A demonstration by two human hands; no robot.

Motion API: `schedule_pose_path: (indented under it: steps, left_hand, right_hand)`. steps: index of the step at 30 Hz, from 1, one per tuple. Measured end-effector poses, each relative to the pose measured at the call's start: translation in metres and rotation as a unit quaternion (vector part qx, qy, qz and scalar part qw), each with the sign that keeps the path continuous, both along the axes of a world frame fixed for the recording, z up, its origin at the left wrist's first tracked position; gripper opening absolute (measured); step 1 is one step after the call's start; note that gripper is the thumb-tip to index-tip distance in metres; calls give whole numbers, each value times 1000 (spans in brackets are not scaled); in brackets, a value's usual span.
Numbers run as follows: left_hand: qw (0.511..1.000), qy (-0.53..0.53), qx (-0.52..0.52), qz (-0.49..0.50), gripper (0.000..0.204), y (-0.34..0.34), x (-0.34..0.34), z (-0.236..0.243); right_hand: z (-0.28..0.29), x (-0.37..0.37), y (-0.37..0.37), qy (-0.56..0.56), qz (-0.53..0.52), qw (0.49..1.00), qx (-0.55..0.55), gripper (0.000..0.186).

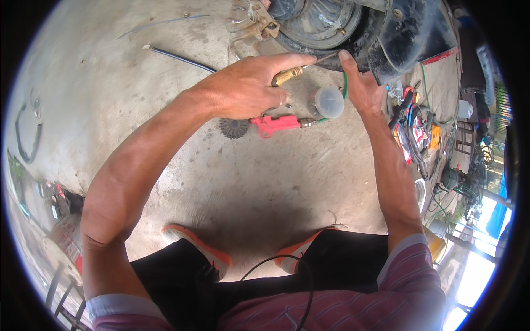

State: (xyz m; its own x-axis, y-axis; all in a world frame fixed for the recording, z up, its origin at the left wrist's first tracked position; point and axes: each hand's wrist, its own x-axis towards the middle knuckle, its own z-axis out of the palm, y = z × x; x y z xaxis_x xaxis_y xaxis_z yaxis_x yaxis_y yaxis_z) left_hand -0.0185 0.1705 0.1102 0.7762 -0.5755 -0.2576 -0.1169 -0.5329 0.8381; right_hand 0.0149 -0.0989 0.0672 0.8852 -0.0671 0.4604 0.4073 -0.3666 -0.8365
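My left hand [248, 85] is wrapped round the yellowish handle of a screwdriver [287, 75], its index finger stretched along the metal shaft. The shaft points right, toward the edge of a black tyre [361, 52] mounted on a wheel with a grey rim [326, 38]. At the tip end, the thumb of my right hand [365, 88] presses by the tyre edge; its other fingers are mostly hidden, seemingly curled. Below the hands lie a red air gun [279, 126], a dark toothed gear [234, 128] and a translucent round tub [329, 102].
A black mudguard-like part [406, 41] overhangs the wheel on the right. Rusty metal parts [251, 19] sit left of it. A black tube [182, 59] lies on the concrete floor [248, 176]. Tools and cables [414, 127] are heaped at the right; a green hose [345, 85] passes the tub.
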Motion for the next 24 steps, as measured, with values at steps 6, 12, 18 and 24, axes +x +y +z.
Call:
schedule_pose_path:
  steps: [6, 12, 18, 24]
  left_hand:
    - [997, -79, 2, -10, 71, 2, 17, -16]
    - [993, -111, -24, -6, 68, -6, 16, -11]
    - [985, -157, -65, 9, 67, -5, 11, -25]
    - [999, -29, 19, -6, 60, -11, 9, 14]
  right_hand:
    - [2, 1, -12, 61, -5, 994, -94, 52]
    - [-8, 1, -4, -28, -7, 998, -60, 38]
    - [-10, 6, -12, -14, 19, 998, -50, 41]
    - [-9, 5, -10, -2, 28, 999, -20, 41]
